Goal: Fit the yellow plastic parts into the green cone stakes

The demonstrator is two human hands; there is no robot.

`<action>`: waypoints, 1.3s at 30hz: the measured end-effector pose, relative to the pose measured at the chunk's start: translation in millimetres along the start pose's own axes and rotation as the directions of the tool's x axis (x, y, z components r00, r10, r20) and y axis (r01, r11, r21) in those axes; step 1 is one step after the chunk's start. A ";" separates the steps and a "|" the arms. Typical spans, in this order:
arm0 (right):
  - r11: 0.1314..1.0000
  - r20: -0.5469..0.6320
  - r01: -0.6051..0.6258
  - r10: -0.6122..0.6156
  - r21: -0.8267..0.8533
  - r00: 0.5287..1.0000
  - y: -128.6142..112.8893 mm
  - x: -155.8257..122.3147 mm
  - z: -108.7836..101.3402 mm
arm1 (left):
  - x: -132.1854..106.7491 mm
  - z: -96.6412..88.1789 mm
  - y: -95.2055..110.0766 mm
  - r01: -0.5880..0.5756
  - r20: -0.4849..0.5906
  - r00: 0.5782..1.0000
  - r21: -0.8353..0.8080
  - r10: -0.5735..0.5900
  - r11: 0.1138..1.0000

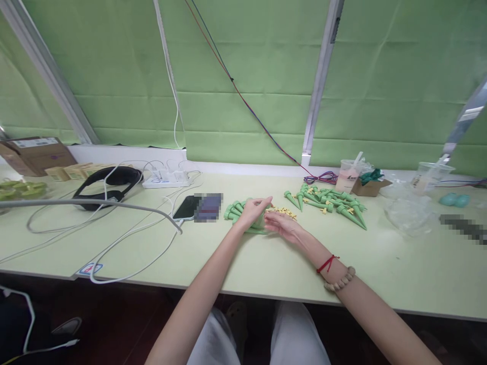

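Note:
My left hand (254,210) is over a bundle of green cone-shaped plastic spikes (233,210) lying on the table. Its thumb points out to the right, and the other fingers are partly hidden behind the hand. My right hand (283,225) faces it from the right, fingers stretched flat and close to the narrow ends of the same spikes. Both hands seem to touch the bundle from either side without gripping it. Just behind the right hand lies a heap of small yellow plastic pieces (288,211). A second, loose pile of green spikes (337,199) with yellow pieces among them spreads farther right.
A phone (186,208) lies left of the bundle, near white cables, a power strip (166,179) and a black headset (108,186). Toward the right back stand drink cups (346,176), a small cardboard box (370,188) and clear plastic (409,213). The table's front edge runs below my forearms.

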State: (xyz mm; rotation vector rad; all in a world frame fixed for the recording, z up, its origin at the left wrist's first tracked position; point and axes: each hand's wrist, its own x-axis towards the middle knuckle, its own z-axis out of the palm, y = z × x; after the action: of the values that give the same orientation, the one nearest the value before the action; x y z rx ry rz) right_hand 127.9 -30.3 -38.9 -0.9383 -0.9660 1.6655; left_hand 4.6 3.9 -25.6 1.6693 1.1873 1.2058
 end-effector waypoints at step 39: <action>0.556 0.071 0.527 -0.642 -0.643 0.763 9.3 7.9 -8.2 | 1.7 0.3 -12.4 0.056 0.061 0.996 0.080 -0.061 0.995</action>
State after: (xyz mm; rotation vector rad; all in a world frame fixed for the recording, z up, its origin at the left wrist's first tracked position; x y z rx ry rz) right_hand 130.1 -23.4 -51.8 -1.0026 -1.5643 0.6484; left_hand 2.0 9.1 -36.7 1.7049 1.2495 1.0756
